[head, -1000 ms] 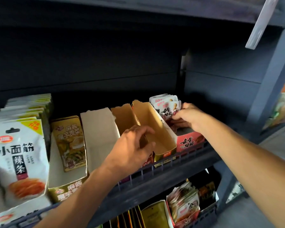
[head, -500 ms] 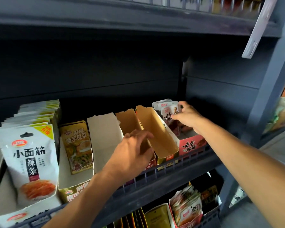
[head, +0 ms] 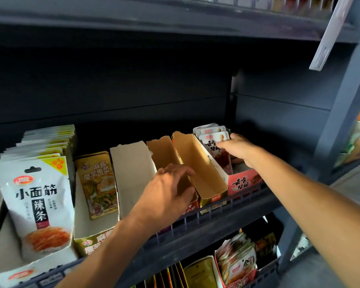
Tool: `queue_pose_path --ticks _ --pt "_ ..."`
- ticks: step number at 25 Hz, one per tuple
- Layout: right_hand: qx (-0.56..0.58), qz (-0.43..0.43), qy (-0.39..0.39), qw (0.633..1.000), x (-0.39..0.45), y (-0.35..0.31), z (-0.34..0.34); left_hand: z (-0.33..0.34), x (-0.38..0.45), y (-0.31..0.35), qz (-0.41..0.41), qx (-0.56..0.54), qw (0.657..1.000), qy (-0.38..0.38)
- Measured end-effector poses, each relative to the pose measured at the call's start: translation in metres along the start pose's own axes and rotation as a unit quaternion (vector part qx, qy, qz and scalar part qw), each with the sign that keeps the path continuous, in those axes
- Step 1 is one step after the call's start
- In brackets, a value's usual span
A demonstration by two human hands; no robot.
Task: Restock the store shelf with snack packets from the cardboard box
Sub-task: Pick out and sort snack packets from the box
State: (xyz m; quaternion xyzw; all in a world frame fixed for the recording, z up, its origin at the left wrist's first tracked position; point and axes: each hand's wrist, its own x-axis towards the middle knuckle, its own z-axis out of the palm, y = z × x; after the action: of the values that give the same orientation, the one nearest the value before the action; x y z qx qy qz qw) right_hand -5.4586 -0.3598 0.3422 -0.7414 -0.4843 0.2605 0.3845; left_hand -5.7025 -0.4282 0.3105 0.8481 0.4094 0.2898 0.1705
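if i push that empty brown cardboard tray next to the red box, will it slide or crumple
The empty cardboard tray probably slides easily: nothing shows inside to weigh it down. Its thin walls, torn at the back edge, look likely to buckle under a sideways push. Neighbouring boxes and the shelf rail should limit tipping.

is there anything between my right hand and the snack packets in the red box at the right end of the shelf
Nothing visible stands between them. The right hand is already on the front snack packet standing in the red box, having reached in over the box's open top.

The left hand's (head: 168, 190) fingers are hidden inside a display box (head: 164, 156); upper-shelf goods (head: 289, 3) blur.
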Motion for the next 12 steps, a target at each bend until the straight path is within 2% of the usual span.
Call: queue_pose_path --ticks 3,8,12 --pt "0.031 0.020 -0.014 0.999 -0.0003 0.0058 -0.0041 0.0020 -0.0014 0.0004 0.008 0.016 1.000 0.002" --pt "0.102 0.000 0.006 0.995 0.0037 0.0081 0.0019 0.0040 -0.0023 -0.0007 0.029 0.052 0.998 -0.005" --pt "0.031 -0.022 0.018 0.999 -0.0025 0.0073 0.0016 0.0039 -0.0058 -0.0062 0.036 0.091 0.995 -0.002"
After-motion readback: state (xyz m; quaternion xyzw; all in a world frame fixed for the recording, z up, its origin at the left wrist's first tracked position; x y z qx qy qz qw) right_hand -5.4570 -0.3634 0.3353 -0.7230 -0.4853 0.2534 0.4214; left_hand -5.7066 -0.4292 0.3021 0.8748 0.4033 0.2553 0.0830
